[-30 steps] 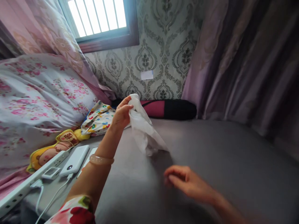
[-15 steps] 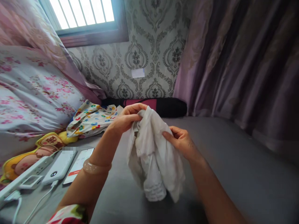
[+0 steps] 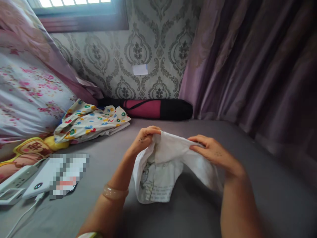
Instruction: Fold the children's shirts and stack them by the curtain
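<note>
A small white garment with a sleeve and faint print, which looks like a baby shirt [image 3: 164, 180], hangs between my hands just over the grey bed sheet. My left hand [image 3: 147, 137] pinches its upper left edge, fingers closed on the cloth. Farther right, my right hand [image 3: 210, 148] grips the fabric along the top between thumb and fingers. The sleeve droops below my right hand. Printed lines of text and a small figure show on the lower left of the shirt, and part of it is folded over and hidden.
On the left lie a power bank [image 3: 41, 180] with a cable, a power strip [image 3: 18, 178], a blurred-out phone [image 3: 69, 175] and a yellow cartoon cushion [image 3: 32, 150]. Behind them rests a letter-patterned cloth [image 3: 91, 122]. A black and maroon long bag [image 3: 148, 109] lies along the wall.
The shirt has been stretched out sideways and lowered, so its printed side now shows. My hands have moved slightly down and apart, the right one to the right. The camera view has shifted.
</note>
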### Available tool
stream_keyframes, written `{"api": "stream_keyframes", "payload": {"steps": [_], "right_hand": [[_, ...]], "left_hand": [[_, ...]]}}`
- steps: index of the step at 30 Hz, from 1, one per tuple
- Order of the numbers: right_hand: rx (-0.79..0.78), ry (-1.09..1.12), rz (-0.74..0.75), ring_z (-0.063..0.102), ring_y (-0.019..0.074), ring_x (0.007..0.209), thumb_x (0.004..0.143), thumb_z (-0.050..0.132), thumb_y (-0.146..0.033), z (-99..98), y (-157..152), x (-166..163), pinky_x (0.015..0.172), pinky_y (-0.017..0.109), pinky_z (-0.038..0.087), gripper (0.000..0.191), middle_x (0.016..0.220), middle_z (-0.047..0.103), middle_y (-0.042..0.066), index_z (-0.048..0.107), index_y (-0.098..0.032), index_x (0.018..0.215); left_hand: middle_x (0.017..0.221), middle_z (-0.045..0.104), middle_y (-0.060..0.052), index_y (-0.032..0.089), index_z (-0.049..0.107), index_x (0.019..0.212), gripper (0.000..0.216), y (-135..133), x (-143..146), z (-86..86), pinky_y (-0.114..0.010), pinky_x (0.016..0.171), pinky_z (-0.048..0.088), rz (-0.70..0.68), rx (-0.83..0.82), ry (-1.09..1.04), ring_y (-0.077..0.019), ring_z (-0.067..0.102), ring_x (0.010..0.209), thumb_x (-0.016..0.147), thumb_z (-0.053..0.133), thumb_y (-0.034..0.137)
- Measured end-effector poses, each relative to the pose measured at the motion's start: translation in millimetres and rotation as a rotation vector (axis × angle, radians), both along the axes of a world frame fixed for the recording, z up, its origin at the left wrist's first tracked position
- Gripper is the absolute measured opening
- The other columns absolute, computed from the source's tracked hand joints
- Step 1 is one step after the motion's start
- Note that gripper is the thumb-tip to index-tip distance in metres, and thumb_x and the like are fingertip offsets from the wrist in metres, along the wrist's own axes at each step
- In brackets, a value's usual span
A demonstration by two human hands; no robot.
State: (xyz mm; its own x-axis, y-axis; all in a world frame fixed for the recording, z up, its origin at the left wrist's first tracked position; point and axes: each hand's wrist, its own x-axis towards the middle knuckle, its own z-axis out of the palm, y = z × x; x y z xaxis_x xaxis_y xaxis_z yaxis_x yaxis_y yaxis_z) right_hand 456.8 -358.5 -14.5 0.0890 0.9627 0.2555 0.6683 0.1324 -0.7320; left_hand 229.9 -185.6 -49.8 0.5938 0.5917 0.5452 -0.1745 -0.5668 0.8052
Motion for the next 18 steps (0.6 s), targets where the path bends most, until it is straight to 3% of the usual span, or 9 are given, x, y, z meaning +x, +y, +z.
{"api": "stream_keyframes", "payload": {"steps": [3, 6, 8, 13, 18], "right_hand": [[-0.192, -0.132, 0.06, 0.06, 0.0183, 0.074, 0.078, 0.061, -0.027, -22.2, 6, 18, 0.067, 0.028, 0.043, 0.013, 0.078, 0.069, 0.002, 0.073, -0.023, 0.079], [-0.266, -0.192, 0.042, 0.057, 0.0161, 0.065, 0.076, 0.063, -0.026, -37.0, 15, 21, 0.06, 0.026, 0.039, 0.011, 0.068, 0.066, 0.0, 0.07, -0.022, 0.068], [-0.229, -0.174, 0.061, 0.06, 0.0176, 0.071, 0.078, 0.064, -0.029, -39.7, 22, 14, 0.065, 0.026, 0.042, 0.011, 0.077, 0.069, 0.001, 0.072, -0.023, 0.078], [-0.096, 0.088, 0.171, 0.063, 0.0211, 0.1, 0.084, 0.062, -0.042, -37.2, 40, -11, 0.086, 0.032, 0.047, 0.033, 0.11, 0.07, 0.003, 0.069, -0.024, 0.111], [-0.135, 0.311, 0.164, 0.064, 0.0174, 0.081, 0.086, 0.058, -0.051, -45.2, 52, -22, 0.07, 0.028, 0.049, 0.038, 0.092, 0.072, 0.004, 0.072, -0.019, 0.101]], "left_hand": [[0.101, 0.07, -0.007, 0.02, 0.076, 0.088, 0.034, -6, 8, -11.9, -0.034, 0.09, 0.047, -0.033, 0.048, 0.105, -0.0193, 0.063, 0.095, 0.074, 0.046, 0.011], [0.107, 0.07, -0.007, 0.02, 0.075, 0.097, 0.043, -13, 11, -17.2, -0.034, 0.095, 0.045, -0.087, 0.054, 0.181, -0.0198, 0.063, 0.1, 0.073, 0.041, 0.008], [0.111, 0.069, -0.008, 0.019, 0.074, 0.101, 0.047, -17, 11, -18.4, -0.035, 0.096, 0.045, -0.114, 0.041, 0.2, -0.0206, 0.062, 0.103, 0.071, 0.04, 0.006], [0.112, 0.069, -0.006, 0.02, 0.073, 0.104, 0.05, -21, 8, -18.1, -0.034, 0.095, 0.045, -0.142, -0.007, 0.209, -0.0205, 0.061, 0.105, 0.07, 0.04, 0.004], [0.111, 0.069, -0.006, 0.021, 0.071, 0.104, 0.039, -21, 5, -13.6, -0.035, 0.094, 0.046, -0.109, -0.035, 0.181, -0.0202, 0.061, 0.104, 0.078, 0.045, 0.009]]}}
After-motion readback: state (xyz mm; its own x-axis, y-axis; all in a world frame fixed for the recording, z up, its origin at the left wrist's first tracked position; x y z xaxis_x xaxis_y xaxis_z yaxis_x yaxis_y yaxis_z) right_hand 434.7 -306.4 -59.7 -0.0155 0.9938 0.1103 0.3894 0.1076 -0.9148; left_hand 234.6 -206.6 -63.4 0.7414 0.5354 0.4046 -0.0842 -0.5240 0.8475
